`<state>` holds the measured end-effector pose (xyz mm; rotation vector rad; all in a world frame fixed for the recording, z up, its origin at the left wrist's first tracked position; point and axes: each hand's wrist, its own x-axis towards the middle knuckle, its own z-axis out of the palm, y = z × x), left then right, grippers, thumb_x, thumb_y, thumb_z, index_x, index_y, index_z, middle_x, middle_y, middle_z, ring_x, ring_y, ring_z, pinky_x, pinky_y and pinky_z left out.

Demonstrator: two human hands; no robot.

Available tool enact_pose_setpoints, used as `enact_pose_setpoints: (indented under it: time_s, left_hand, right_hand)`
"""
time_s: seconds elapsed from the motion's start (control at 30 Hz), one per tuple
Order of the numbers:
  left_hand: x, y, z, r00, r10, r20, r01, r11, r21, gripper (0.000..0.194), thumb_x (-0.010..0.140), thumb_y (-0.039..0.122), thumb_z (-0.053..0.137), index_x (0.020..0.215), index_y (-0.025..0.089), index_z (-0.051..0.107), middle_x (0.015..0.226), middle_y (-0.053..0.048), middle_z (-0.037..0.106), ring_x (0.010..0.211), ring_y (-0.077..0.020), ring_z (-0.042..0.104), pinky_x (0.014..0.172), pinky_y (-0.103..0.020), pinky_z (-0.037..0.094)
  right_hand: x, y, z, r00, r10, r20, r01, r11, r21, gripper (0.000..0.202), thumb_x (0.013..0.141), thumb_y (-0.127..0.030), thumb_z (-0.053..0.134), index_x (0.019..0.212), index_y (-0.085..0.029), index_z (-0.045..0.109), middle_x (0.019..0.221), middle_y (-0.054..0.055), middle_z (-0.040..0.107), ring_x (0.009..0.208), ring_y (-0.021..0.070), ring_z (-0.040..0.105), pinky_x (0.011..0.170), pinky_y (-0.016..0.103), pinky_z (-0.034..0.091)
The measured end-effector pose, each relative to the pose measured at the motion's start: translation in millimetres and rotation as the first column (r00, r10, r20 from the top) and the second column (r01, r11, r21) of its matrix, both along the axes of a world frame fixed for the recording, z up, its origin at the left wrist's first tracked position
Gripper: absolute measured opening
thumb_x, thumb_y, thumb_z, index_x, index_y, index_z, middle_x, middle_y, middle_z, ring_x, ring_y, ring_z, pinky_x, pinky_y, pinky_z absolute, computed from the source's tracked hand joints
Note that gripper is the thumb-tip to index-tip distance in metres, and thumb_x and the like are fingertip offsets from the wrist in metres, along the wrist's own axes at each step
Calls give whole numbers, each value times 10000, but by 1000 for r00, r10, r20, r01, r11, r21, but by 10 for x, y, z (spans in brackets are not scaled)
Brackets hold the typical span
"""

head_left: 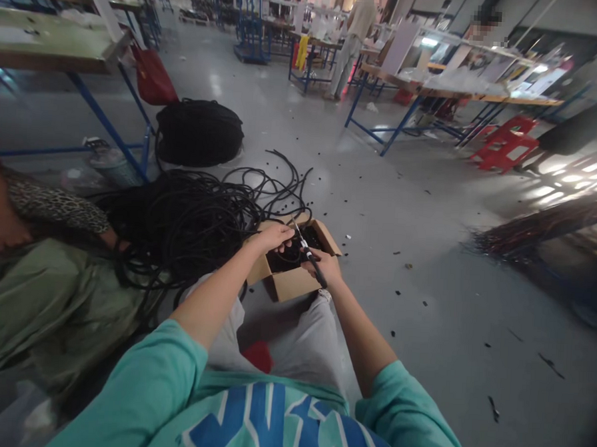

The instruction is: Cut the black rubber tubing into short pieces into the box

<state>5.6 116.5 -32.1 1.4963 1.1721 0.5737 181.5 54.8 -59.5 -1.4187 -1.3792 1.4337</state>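
My right hand (325, 266) is closed around the dark handle of a slim tool (312, 261), whose thin metallic tip points up and left toward my other hand. My left hand (276, 238) has its fingers pinched together near that tip; what they hold is too small to make out. Both hands are over an open cardboard box (298, 285) with small black pieces inside. Left of the box lies a large tangle of black cable (179, 214), with loose ends curving behind the box.
A person in green trousers (49, 304) sits at the left, one hand by the cables. Behind are a black coil (199, 133), a red bag (153, 76) and blue-legged tables (465, 92). Red stools (507, 146) and a wire bundle (543, 229) are at right. Black scraps dot the floor.
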Motion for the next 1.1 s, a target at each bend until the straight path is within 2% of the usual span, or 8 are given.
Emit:
enact_pose_setpoints:
  time_s: [0.07,0.17,0.27,0.33,0.47,0.73,0.9,1.1]
  left_hand:
    - [-6,53,-25,997,10,-77,-8,1000,25,230,788,333,464,719,133,556,592,16,529,371,-36,398,365,-180,251]
    - [-10,87,-49,992,64,-105,-60,998,35,161,746,233,501,836,133,589,594,27,531,391,-34,391,374,-172,255]
    - [-12,75,-76,990,134,-43,-134,991,13,317,678,116,527,991,126,577,599,30,551,427,-43,427,421,-175,314]
    - [-18,49,-97,985,174,21,-174,985,6,313,660,89,540,970,111,580,593,24,562,445,-47,453,453,-179,348]
    - [-34,-55,-87,953,251,166,-253,967,-10,142,682,100,554,823,96,559,532,19,548,447,-66,501,454,-188,378]
    - [-11,-416,191,921,308,237,-308,951,-38,136,679,90,589,783,109,504,452,32,536,416,-83,519,416,-184,377]
    - [8,-599,336,932,251,261,-249,968,-43,103,674,83,592,738,111,515,444,34,535,392,-67,494,406,-176,365]
    - [1,-718,465,946,206,251,-200,979,-46,83,666,93,604,719,102,541,436,27,533,387,-65,478,388,-172,336]
  right_hand:
    - [-3,53,-58,999,-31,-4,31,999,-20,479,547,-265,612,1006,-128,595,450,-73,395,385,62,338,397,211,255]
    - [4,102,-113,997,-73,-5,73,997,-38,435,550,-252,601,967,-129,589,436,-77,380,371,63,333,386,213,244]
    - [26,117,-147,995,-99,-31,97,993,-64,456,547,-252,603,985,-132,567,454,-78,379,379,64,338,391,213,250]
    - [44,102,-161,991,-107,-77,100,991,-87,502,538,-249,610,1025,-140,548,492,-77,399,408,64,358,414,212,273]
    - [79,-10,-144,984,-67,-165,56,996,-71,565,519,-228,627,1071,-153,532,624,-44,505,539,78,438,512,214,334]
    - [99,-343,-3,966,134,-223,-154,985,-72,610,531,-238,680,1119,-182,525,778,4,575,716,123,523,687,265,394]
    - [50,-407,102,963,174,-207,-189,980,-55,613,525,-238,682,1116,-193,524,759,-14,535,658,102,485,624,240,382]
    - [54,-439,214,973,209,-101,-208,978,14,616,560,-223,641,1159,-211,499,810,-2,542,695,122,490,653,258,399]
